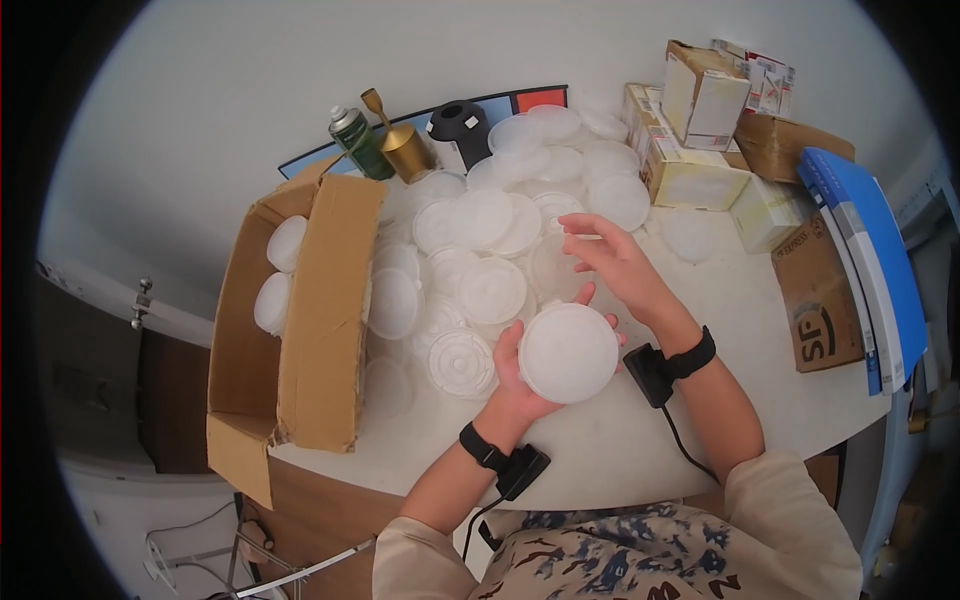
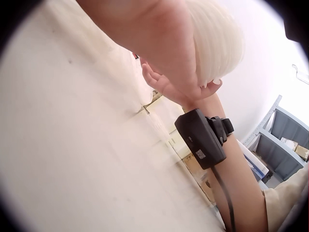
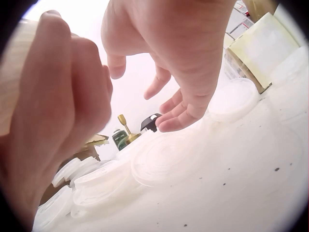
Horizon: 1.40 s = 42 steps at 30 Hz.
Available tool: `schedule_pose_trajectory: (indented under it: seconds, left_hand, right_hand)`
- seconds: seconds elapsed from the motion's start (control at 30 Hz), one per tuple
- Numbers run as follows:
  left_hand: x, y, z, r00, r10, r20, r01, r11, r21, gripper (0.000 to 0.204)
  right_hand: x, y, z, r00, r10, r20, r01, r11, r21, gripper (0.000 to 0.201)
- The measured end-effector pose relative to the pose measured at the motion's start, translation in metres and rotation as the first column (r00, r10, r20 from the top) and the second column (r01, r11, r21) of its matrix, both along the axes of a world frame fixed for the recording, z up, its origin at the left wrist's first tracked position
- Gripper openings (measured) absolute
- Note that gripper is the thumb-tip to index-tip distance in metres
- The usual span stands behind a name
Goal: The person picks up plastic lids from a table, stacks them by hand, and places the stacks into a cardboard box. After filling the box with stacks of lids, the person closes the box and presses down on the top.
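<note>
My left hand [image 1: 512,375] grips a stack of round white plastic lids [image 1: 569,354]. The head view looks onto the stack's flat top, while its many layered rims [image 2: 218,43] show in the left wrist view. Just beyond the stack is my right hand [image 1: 617,262], its fingers loosely bent and nothing held between them. In the right wrist view these fingers [image 3: 181,113] hang above the table, beside the left hand [image 3: 63,92]. A spread heap of similar translucent lids [image 1: 492,290] lies on the table ahead and to the left of both hands.
An open cardboard box [image 1: 335,310] with lid stacks inside stands at the left. Behind the heap are a green spray can [image 1: 360,143], a gold candle holder [image 1: 405,150] and a black-and-white object [image 1: 460,133]. Boxes [image 1: 700,175] and blue binders [image 1: 868,265] line the right side.
</note>
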<state>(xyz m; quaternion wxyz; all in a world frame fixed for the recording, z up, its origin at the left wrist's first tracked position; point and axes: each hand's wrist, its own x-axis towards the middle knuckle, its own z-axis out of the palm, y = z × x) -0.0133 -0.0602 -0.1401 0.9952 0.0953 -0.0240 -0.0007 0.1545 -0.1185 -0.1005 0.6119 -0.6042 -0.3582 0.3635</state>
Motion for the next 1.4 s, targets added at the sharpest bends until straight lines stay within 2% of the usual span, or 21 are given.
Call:
schedule_pose_trajectory:
  seconds: [0.03, 0.17, 0.23, 0.37, 0.47, 0.53, 0.57, 0.63, 0.73, 0.8, 0.93, 1.0, 1.03, 1.1, 1.23, 1.33, 1.4]
  left_hand:
    - [-0.001, 0.000, 0.001, 1.000, 0.002, 0.000, -0.002, 1.000, 0.000, 0.097]
    - [-0.001, -0.001, 0.003, 0.998, -0.058, 0.010, 0.057, 0.997, 0.055, 0.100]
    - [-0.002, -0.001, 0.000, 0.996, -0.080, 0.028, 0.079, 0.995, 0.058, 0.101]
    - [-0.004, -0.002, -0.003, 0.989, -0.143, 0.037, 0.137, 0.982, 0.127, 0.103]
    - [-0.004, -0.002, -0.002, 0.986, -0.160, 0.037, 0.152, 0.976, 0.154, 0.103]
    - [-0.004, -0.002, -0.001, 0.988, -0.154, 0.026, 0.148, 0.974, 0.170, 0.103]
    - [-0.004, -0.002, 0.000, 0.989, -0.145, 0.019, 0.140, 0.977, 0.159, 0.102]
    - [-0.004, -0.003, 0.001, 0.990, -0.143, 0.008, 0.140, 0.978, 0.152, 0.102]
    - [-0.004, -0.003, 0.001, 0.992, -0.124, 0.006, 0.121, 0.981, 0.152, 0.102]
    - [-0.004, -0.003, -0.001, 0.993, -0.113, 0.021, 0.110, 0.987, 0.118, 0.101]
    - [-0.002, -0.002, 0.002, 0.993, -0.117, 0.010, 0.114, 0.979, 0.166, 0.105]
    - [-0.002, -0.001, 0.000, 1.000, -0.021, -0.003, 0.021, 0.973, 0.229, 0.109]
    - [-0.002, -0.001, -0.001, 1.000, -0.025, -0.007, 0.026, 0.971, 0.236, 0.109]
    - [-0.002, -0.002, -0.002, 0.999, 0.019, 0.038, -0.024, 0.992, 0.124, 0.113]
    - [0.000, -0.001, 0.001, 0.999, 0.028, 0.025, -0.033, 0.982, 0.184, 0.112]
    - [0.001, -0.002, 0.003, 0.998, 0.065, 0.012, -0.066, 0.986, 0.150, 0.110]
    - [0.001, -0.003, 0.007, 0.992, 0.121, -0.026, -0.119, 0.991, 0.066, 0.108]
  right_hand:
    - [0.000, 0.001, -0.004, 0.997, -0.076, 0.017, 0.076, 0.997, 0.004, 0.050]
    - [-0.003, 0.002, -0.012, 0.991, -0.103, 0.083, 0.108, 0.993, -0.055, 0.054]
    - [-0.004, 0.002, -0.014, 0.999, -0.039, -0.015, 0.037, 0.993, -0.110, 0.057]
    - [-0.008, 0.002, -0.011, 1.000, 0.011, -0.027, -0.014, 0.994, -0.106, 0.058]
    - [-0.003, 0.004, -0.015, 0.999, 0.036, -0.027, -0.037, 0.999, -0.039, 0.058]
    - [0.001, 0.007, -0.025, 0.966, -0.096, 0.242, 0.105, 0.994, -0.028, 0.059]
    - [0.003, 0.006, -0.028, 0.965, -0.100, 0.241, 0.109, 0.994, -0.026, 0.059]
    - [0.003, 0.004, -0.034, 0.857, -0.151, 0.493, 0.159, 0.987, 0.027, 0.061]
    - [0.002, 0.003, -0.041, 0.806, -0.114, 0.581, 0.118, 0.993, 0.031, 0.068]
    - [0.003, 0.002, -0.041, 0.812, -0.090, 0.576, 0.102, 0.995, 0.012, 0.072]
    - [0.000, -0.001, -0.040, 0.789, -0.019, 0.614, 0.084, 0.994, -0.076, 0.087]
    - [0.000, -0.002, -0.039, 0.792, 0.009, 0.611, 0.063, 0.993, -0.096, 0.092]
    - [0.000, -0.002, -0.039, 0.793, 0.043, 0.608, 0.041, 0.992, -0.123, 0.097]
    - [0.000, -0.003, -0.038, 0.784, 0.034, 0.620, 0.053, 0.991, -0.123, 0.097]
    - [0.003, -0.003, -0.040, 0.778, 0.052, 0.626, 0.045, 0.989, -0.139, 0.097]
    - [0.003, -0.005, -0.030, 0.834, 0.064, 0.548, 0.050, 0.980, -0.190, 0.093]
    - [0.007, -0.005, -0.031, 0.834, 0.093, 0.544, 0.031, 0.976, -0.215, 0.092]
